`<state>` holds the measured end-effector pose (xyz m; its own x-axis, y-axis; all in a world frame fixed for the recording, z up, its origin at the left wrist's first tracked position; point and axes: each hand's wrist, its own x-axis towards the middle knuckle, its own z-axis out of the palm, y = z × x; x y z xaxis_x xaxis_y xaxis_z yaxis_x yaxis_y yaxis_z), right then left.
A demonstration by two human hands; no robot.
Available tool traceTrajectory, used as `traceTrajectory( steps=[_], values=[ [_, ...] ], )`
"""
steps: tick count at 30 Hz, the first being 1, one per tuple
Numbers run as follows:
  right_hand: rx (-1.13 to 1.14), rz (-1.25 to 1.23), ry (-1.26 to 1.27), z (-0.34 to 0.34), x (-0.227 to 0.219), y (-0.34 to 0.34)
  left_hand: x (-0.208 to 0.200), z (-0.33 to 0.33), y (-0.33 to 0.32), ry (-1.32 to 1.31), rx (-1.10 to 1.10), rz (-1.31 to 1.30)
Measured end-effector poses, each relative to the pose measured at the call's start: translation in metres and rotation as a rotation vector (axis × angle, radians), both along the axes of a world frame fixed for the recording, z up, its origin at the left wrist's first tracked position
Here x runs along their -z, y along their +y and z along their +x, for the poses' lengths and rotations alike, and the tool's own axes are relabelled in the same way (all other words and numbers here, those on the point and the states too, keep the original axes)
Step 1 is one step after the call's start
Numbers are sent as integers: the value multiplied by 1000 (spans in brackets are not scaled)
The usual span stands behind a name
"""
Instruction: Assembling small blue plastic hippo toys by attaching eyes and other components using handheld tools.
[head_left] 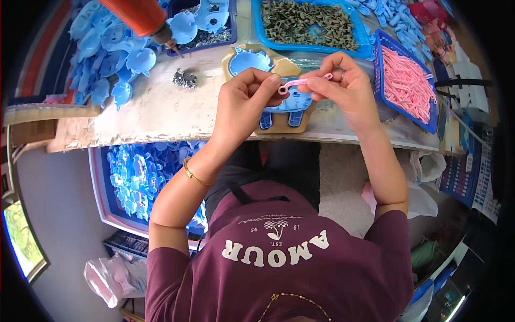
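A thin pink plastic strip (295, 83) with a small ring at each end is stretched between my two hands above the bench. My left hand (247, 99) is closed, thumb and finger pinching it close to its left ring. Closed as well, my right hand (346, 88) grips the strip nearer its right end. Below them, a tan fixture (302, 122) holds a blue plastic shell (296, 102), partly hidden by my fingers. Another blue shell (250, 61), round with small projections, sits in the fixture's far part.
A blue basket (382, 75) of pink strips stands at right, a light blue tray (257, 32) of small dark parts behind. An orange power screwdriver (140, 19) hangs at upper left. Loose screws (185, 79) lie beneath it; blue shells (115, 59) are heaped leftward. A bin (104, 198) of blue parts sits below.
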<state>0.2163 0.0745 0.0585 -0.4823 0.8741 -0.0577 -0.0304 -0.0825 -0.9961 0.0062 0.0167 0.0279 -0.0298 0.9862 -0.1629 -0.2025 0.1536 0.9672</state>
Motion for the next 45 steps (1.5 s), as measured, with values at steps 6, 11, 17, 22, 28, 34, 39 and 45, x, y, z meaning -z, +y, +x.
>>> traceTrajectory(
  steps=[6, 11, 17, 22, 28, 34, 39, 45],
  values=[
    [123, 56, 19, -14, 14, -13, -4, 0, -6, -87, -73, 14],
    [206, 157, 42, -19, 22, -19, -1, 1, -6, -144, -110, 5],
    [-63, -74, -26, -6, 9, -13, -7, -17, -5, -113, 133, -54],
    [-191, 448, -450, -19, -6, -17, -10, -23, -1, 31, 227, -30],
    [-156, 961, -534, -27, 10, -8, -9, -31, -1, 172, 225, -23],
    [-62, 981, -656, -37, 36, -7, -4, -50, -2, 637, -214, 350],
    [-107, 1052, -639, -47, 41, -2, 8, -51, -10, 815, -222, 458],
    [-87, 956, -603, -48, 45, -4, 13, -47, -14, 894, -227, 512]
  ],
)
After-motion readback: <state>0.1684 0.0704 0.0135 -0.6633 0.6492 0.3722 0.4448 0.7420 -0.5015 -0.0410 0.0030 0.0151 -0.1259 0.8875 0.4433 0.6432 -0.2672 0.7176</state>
